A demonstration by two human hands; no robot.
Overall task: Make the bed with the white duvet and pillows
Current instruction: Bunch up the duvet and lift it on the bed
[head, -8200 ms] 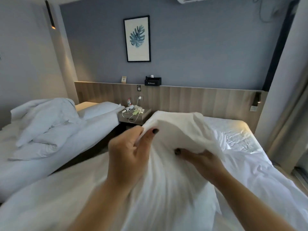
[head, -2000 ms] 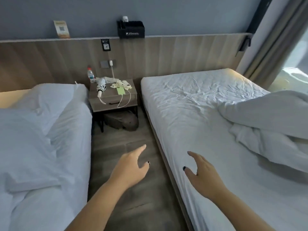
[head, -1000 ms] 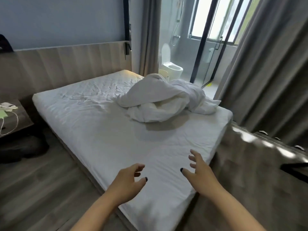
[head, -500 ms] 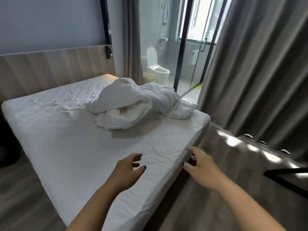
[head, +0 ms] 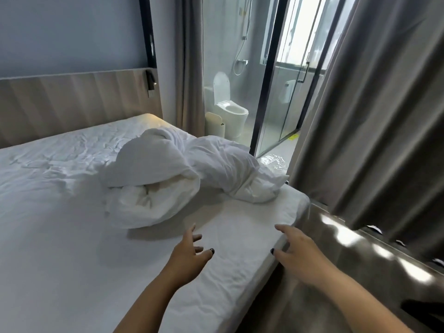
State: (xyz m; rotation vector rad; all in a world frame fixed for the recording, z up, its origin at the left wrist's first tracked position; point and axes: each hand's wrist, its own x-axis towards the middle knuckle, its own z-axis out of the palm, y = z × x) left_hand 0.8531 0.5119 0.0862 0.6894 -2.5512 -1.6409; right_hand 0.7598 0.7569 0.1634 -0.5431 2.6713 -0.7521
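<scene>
Our left hand [head: 189,255] hovers over bed [head: 60,236] near foot corner, fingers spread, gripping nothing. Our right hand [head: 300,255] reaches past mattress edge, fingers loose, also holding nothing; contact with edge unclear. White duvet [head: 182,174] lies bunched toward far side of mattress, folds hiding its corners. Pillows out of sight. Bed's left part cut off by frame. Grey curtain [head: 384,116] hangs close beside foot corner; strip of floor [head: 360,248] between.

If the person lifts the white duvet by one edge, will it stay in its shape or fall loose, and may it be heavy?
The white duvet lies in a crumpled, twisted heap, so it is probably floppy and would unroll and hang. It looks puffy, so likely light for its bulk. Lying near the mattress edge, part may slide off when pulled.
</scene>
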